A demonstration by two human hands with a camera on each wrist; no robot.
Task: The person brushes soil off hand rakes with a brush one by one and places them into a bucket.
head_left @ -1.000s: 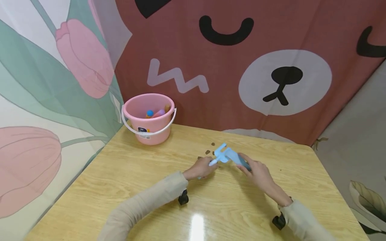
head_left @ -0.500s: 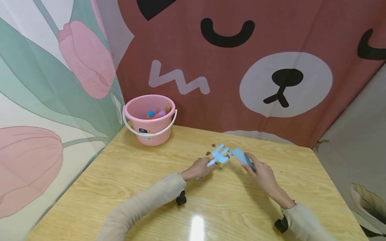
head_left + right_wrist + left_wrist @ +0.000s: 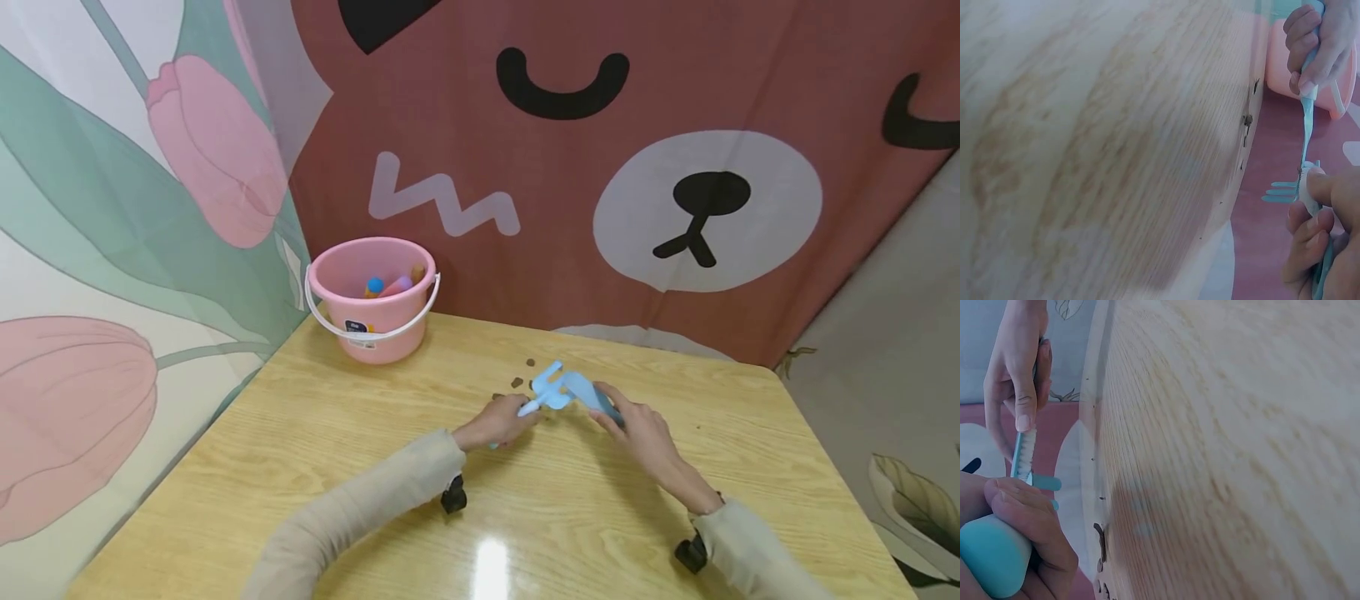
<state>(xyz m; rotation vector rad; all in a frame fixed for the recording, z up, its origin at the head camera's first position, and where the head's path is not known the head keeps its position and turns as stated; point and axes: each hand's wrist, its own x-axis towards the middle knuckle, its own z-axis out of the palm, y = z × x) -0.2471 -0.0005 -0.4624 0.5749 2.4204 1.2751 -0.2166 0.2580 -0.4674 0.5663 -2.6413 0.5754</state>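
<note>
My left hand (image 3: 502, 419) grips the handle of a light-blue hand fork (image 3: 551, 395), held above the table with its tines pointing away. The rounded handle end (image 3: 997, 553) pokes out of the fist in the left wrist view. In my right hand (image 3: 643, 433) is a blue brush (image 3: 592, 400), pinched between thumb and fingers. Its white bristles (image 3: 1027, 453) face the fork and meet its head, hiding part of the tines. From the right wrist, the fork's tines (image 3: 1280, 192) show beside the brush, and dark specks sit along the fork's edge.
Brown crumbs (image 3: 517, 382) lie on the wooden table (image 3: 337, 467) beyond the left hand. A pink bucket (image 3: 382, 329) with a white handle stands at the back left, with several colourful things inside. A printed bear curtain (image 3: 555, 183) hangs behind the table.
The brush first shifted right off part of the fork head, then came back left over it. The fork also shifted slightly. Bucket and crumbs stayed put.
</note>
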